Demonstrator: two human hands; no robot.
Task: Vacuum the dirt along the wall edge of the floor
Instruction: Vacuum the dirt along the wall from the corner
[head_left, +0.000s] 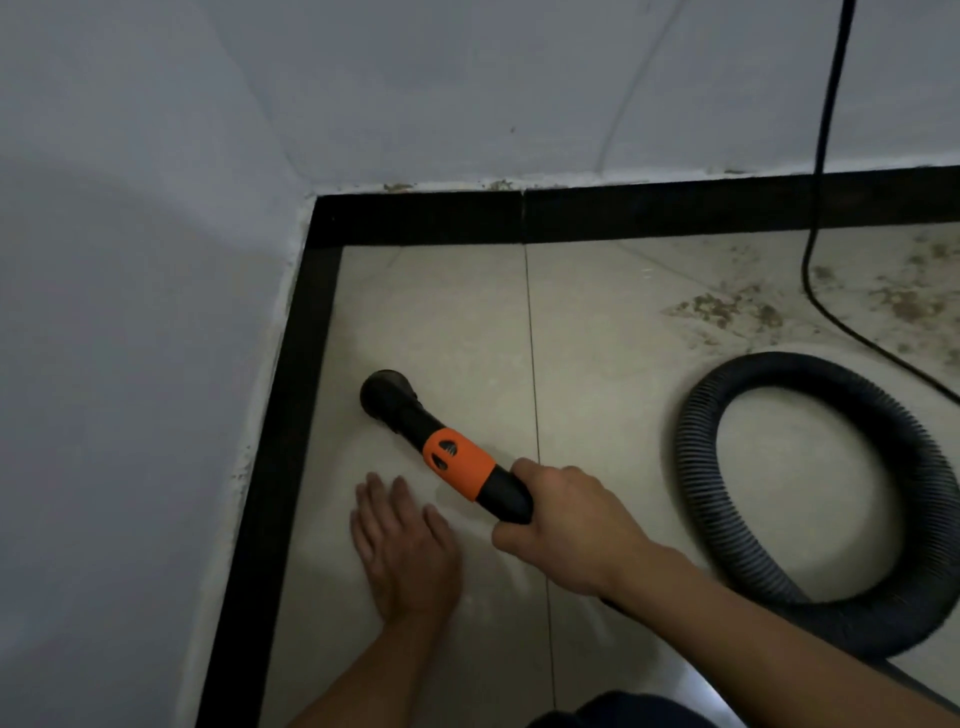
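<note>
R hand (563, 525) grips vacuum nozzle (389, 396) – L hand (402, 540) flat on floor (597, 364).

We see two bare hands, the left hand (402, 545) and the right hand (563, 525). Both arms are bare too, with no sleeves on the parts we can see. We see no rings, no watch and no gloves. Just below the right arm, at the bottom edge, we see a bit of dark cloth (623, 712). We cannot tell what kind of clothing it is.
</note>
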